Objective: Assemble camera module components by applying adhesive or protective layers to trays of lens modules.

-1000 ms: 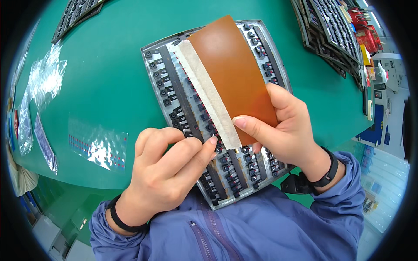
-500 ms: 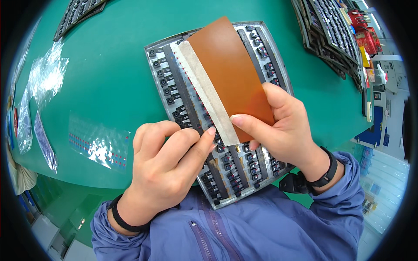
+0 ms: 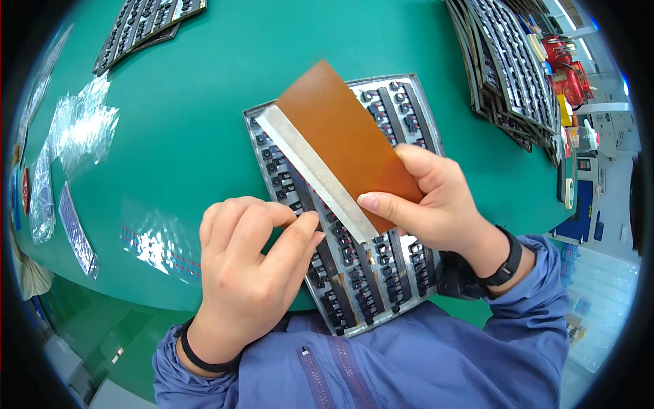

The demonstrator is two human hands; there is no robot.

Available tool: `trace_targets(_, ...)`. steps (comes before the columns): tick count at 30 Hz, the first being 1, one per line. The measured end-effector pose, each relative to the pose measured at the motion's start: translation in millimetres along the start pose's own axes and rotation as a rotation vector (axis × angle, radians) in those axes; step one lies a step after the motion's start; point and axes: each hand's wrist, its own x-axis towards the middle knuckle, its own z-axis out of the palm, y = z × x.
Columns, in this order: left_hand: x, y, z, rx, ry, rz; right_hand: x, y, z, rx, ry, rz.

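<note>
One brown sheet (image 3: pixel 344 129) is over the tray (image 3: pixel 390 315), long axis slanting up-left from my right hand (image 3: pixel 439 201), which has it pinched lower right. Left hand (image 3: pixel 252 266) is curled left of the pale strip (image 3: pixel 317 174), can't tell from here if it's gripping anything; gap's wider than a moment ago.

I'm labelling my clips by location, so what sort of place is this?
Probably a small-parts assembly workshop: there's a big green worktable, a metal-rimmed tray lined with rows of small black parts, and a stack of similar trays at the right.
</note>
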Motion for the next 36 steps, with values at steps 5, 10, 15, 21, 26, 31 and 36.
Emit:
trace_targets(5, -6, -7, 8, -0.094, 0.017, 0.042, 0, 12, 1, -0.113, 0.052, -0.162)
trace_targets(10, -6, -9, 9, -0.140, -0.012, 0.088, 2, 12, 0, -0.245, 0.041, -0.191)
trace_targets(15, -4, -9, 9, -0.128, -0.060, 0.078, 2, 13, 1, -0.234, 0.033, -0.151)
trace_targets(21, -4, -7, 10, -0.107, -0.079, 0.070, 0, 14, 0, -0.238, 0.039, -0.135)
trace_targets(26, -5, -10, 11, -0.090, -0.061, 0.080, 1, 12, 1, -0.195, 0.078, -0.106)
trace_targets(31, -1, -8, 12, -0.018, -0.054, 0.058, 1, 11, 2, -0.189, 0.088, -0.107)
trace_targets(36, -1, -5, 12, -0.049, -0.047, 0.003, 3, 7, -1, -0.185, 0.066, -0.040)
